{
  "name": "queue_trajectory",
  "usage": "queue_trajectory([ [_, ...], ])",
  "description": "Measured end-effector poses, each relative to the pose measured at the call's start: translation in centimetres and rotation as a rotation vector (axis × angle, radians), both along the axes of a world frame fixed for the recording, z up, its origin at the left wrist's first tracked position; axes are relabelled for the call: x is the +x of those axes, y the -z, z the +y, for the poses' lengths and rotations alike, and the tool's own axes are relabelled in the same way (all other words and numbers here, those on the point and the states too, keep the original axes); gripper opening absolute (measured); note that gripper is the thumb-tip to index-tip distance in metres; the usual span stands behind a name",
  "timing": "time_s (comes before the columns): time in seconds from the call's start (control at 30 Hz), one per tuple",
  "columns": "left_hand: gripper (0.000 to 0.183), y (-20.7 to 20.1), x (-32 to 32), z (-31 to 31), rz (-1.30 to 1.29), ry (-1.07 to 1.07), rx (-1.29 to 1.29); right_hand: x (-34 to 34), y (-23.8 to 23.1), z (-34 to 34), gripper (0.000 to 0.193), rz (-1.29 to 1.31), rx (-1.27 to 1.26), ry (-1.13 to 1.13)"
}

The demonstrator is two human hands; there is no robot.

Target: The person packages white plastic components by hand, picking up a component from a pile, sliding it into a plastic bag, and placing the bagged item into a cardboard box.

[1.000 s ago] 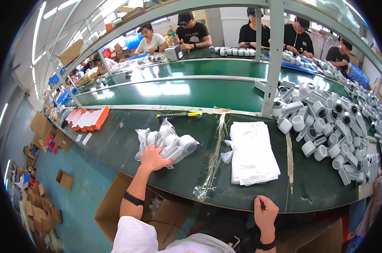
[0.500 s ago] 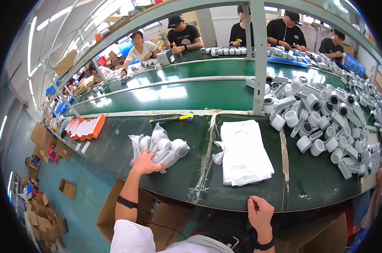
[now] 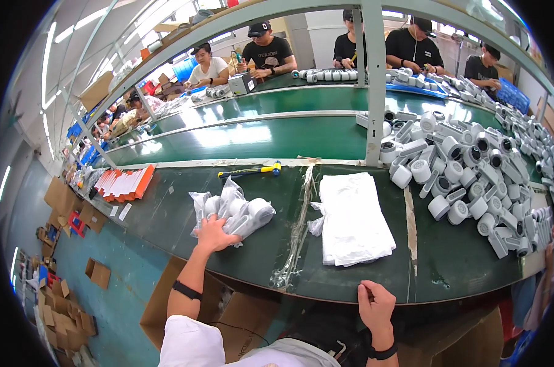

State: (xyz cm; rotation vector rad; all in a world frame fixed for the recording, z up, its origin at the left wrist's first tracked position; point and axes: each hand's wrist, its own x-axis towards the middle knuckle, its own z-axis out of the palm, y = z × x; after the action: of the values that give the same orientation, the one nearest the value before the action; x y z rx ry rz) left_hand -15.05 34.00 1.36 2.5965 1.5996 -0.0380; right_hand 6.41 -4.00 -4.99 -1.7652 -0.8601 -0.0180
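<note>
My left hand (image 3: 214, 235) lies spread on a small group of grey-and-white handheld devices wrapped in clear plastic bags (image 3: 252, 217), its thumb stretched to the right. Parts of its fingertips are hidden among the plastic. At the bench's front edge, my right hand (image 3: 376, 303) is loosely curled, with nothing visible in it. Between and beyond the hands sits a stack of flat white plastic bags (image 3: 356, 220). A hammer (image 3: 249, 170) with a yellow-and-black handle lies behind the wrapped devices.
A large heap of unwrapped grey-white devices (image 3: 467, 165) covers the right side of the dark green bench (image 3: 252, 266). Orange-and-white cartons (image 3: 125, 183) stand at the left. A metal upright (image 3: 376, 92) rises at the back. An open cardboard box (image 3: 243, 318) is below. Co-workers sit across the conveyor.
My left hand has shifted slightly on the wrapped devices, its fingers less spread. My right hand stays nearly still. Across the conveyor, a co-worker in white has drawn back an arm.
</note>
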Motion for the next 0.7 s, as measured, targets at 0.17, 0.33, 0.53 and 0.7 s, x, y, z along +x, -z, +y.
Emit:
queue_trajectory([
  [0.17, 0.076, 0.2, -0.2, 0.2, -0.012, 0.009, 0.001, -0.1, 0.1, 0.1, 0.011, 0.026, -0.006, 0.005],
  [0.33, 0.081, 0.0, 0.1, 0.1, 0.003, 0.007, -0.008, -0.3, 0.1, 0.3, 0.009, 0.018, 0.008, 0.046],
  [0.53, 0.087, -0.2, 0.6, -0.3, 0.022, -0.023, -0.018, -0.4, 0.0, 0.1, 0.012, 0.065, -0.027, 0.053],
  [0.7, 0.076, 0.2, 0.5, 0.0, -0.012, -0.001, -0.004, -0.4, 0.0, 0.2, 0.013, 0.074, -0.022, 0.043],
])
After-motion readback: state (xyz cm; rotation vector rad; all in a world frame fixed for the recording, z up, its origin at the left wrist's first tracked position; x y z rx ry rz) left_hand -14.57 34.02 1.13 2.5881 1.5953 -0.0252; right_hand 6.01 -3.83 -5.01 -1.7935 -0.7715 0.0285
